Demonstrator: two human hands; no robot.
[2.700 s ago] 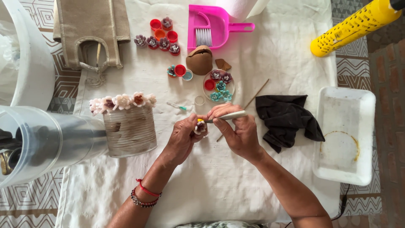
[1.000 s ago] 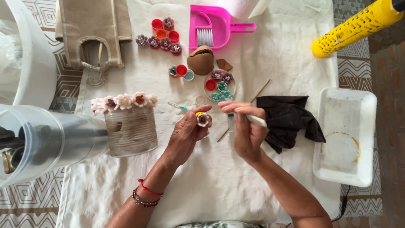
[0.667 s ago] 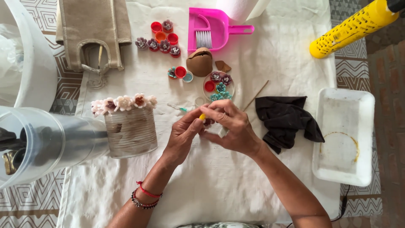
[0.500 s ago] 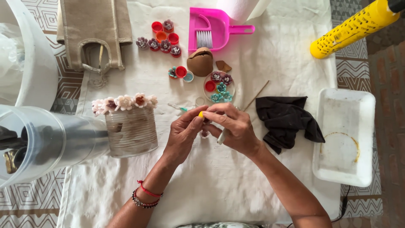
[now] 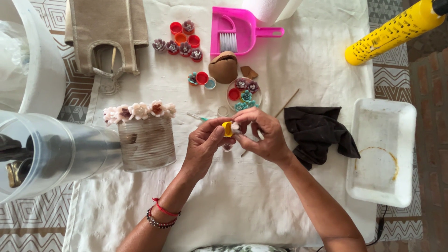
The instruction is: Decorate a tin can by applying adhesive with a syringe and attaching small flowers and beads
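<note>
My left hand (image 5: 201,145) and my right hand (image 5: 262,135) meet over the middle of the white cloth (image 5: 233,205). Between their fingertips sits a small yellow cap (image 5: 227,129) on a white tube tip (image 5: 235,126). My left thumb and fingers pinch the yellow cap, and my right fingers close on the white part. A small dark flower piece (image 5: 227,148) shows just under my left fingers; whether they hold it I cannot tell. A thin wooden stick (image 5: 290,99) runs under my right hand.
A flower-rimmed tin can (image 5: 145,142) stands left of my hands, beside a clear plastic container (image 5: 42,154). Behind lie a dish of small flowers (image 5: 244,91), red caps (image 5: 182,38), a pink dustpan (image 5: 231,32) and a burlap bag (image 5: 105,32). To the right are a black cloth (image 5: 317,133), a white tray (image 5: 385,154) and a yellow tube (image 5: 392,32).
My right hand, which held the white tube apart from my left hand, has come in against it. Both hands now pinch the yellow-capped tip together.
</note>
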